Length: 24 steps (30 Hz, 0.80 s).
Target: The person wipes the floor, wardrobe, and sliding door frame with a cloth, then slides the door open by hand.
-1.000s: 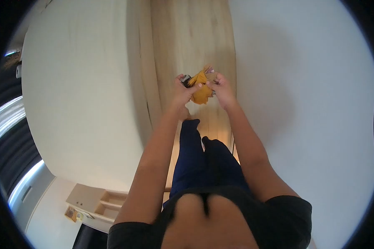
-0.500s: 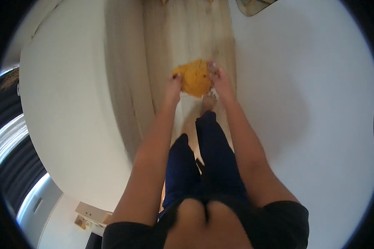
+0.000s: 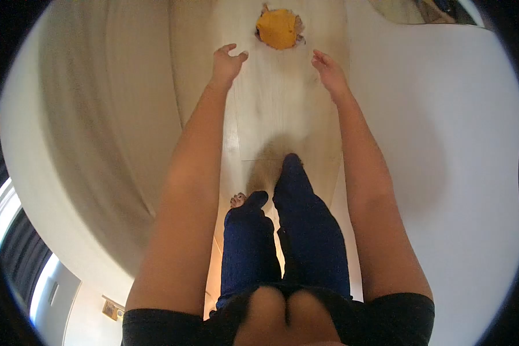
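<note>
A rounded mustard-yellow, soft-looking thing with a ragged brownish edge is at the top of the head view, beyond both hands. Whether it lies on the floor or is in the air above it, I cannot tell. My left hand is stretched forward to the lower left of it, thumb and fingers apart with nothing between them. On the other side, my right hand reaches forward with its fingers extended and empty. A gap separates each hand from the yellow thing.
Pale wood-look floor runs ahead as a narrow strip. A cream wall-like surface borders it on the left, a white wall on the right. A mirror-like panel shows at the upper right. My bare left foot is below.
Both hands have let go of the yellow thing and spread apart, reaching farther forward. It has moved away from me, toward the top of the view.
</note>
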Each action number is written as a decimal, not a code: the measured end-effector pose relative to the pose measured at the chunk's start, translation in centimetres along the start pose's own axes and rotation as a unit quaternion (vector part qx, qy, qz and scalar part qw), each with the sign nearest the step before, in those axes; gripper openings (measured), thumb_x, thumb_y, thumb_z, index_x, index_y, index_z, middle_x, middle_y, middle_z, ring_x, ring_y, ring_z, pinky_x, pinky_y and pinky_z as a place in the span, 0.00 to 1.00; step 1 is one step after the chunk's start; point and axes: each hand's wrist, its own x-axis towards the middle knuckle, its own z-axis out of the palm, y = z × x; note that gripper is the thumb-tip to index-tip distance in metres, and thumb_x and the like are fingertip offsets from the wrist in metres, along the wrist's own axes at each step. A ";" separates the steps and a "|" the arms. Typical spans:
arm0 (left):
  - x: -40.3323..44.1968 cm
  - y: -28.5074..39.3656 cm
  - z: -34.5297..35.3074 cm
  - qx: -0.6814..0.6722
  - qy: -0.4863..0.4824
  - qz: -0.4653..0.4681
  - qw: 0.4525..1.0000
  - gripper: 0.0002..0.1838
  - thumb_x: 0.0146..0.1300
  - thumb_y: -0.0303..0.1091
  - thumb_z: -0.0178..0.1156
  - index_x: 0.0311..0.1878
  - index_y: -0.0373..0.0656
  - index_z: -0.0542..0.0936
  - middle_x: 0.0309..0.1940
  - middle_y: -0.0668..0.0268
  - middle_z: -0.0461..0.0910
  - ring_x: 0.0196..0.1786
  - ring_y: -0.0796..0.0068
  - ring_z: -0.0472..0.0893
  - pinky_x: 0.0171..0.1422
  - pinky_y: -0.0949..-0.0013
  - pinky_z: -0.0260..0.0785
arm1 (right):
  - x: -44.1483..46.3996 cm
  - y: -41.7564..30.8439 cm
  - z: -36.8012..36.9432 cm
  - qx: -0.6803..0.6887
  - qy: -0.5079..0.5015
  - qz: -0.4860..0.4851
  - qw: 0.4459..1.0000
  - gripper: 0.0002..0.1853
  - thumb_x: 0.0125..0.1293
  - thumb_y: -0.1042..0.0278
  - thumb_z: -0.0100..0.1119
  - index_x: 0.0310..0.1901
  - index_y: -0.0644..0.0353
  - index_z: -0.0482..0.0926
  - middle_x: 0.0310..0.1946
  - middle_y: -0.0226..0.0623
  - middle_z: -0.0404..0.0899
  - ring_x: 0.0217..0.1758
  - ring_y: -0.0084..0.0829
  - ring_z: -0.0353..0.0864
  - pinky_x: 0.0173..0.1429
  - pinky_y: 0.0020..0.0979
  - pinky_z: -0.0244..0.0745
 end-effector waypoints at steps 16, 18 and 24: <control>14.2 -25.8 7.4 0.437 0.084 0.053 0.894 0.41 0.51 0.39 0.69 0.70 0.57 0.63 0.75 0.64 0.52 0.68 0.29 0.58 0.66 0.50 0.69 | 23.6 18.1 16.7 -0.490 0.250 -0.301 0.779 0.26 0.70 0.44 0.42 0.69 0.32 0.62 0.73 0.25 0.55 0.75 0.39 0.53 0.73 0.61 0.37; 14.7 -28.0 9.0 0.440 0.093 0.060 0.891 0.41 0.51 0.38 0.69 0.70 0.56 0.64 0.74 0.65 0.54 0.69 0.30 0.56 0.66 0.50 0.68 | 25.4 21.9 13.6 -0.466 0.267 -0.326 0.778 0.28 0.72 0.41 0.34 0.72 0.31 0.57 0.76 0.26 0.48 0.77 0.35 0.47 0.73 0.63 0.34; 14.3 -32.1 10.7 0.408 0.097 0.062 0.906 0.39 0.53 0.35 0.67 0.70 0.57 0.64 0.74 0.66 0.54 0.73 0.35 0.49 0.68 0.52 0.66 | 27.2 24.9 10.2 -0.443 0.495 0.025 0.747 0.32 0.71 0.38 0.32 0.72 0.45 0.57 0.71 0.37 0.60 0.72 0.46 0.57 0.71 0.59 0.43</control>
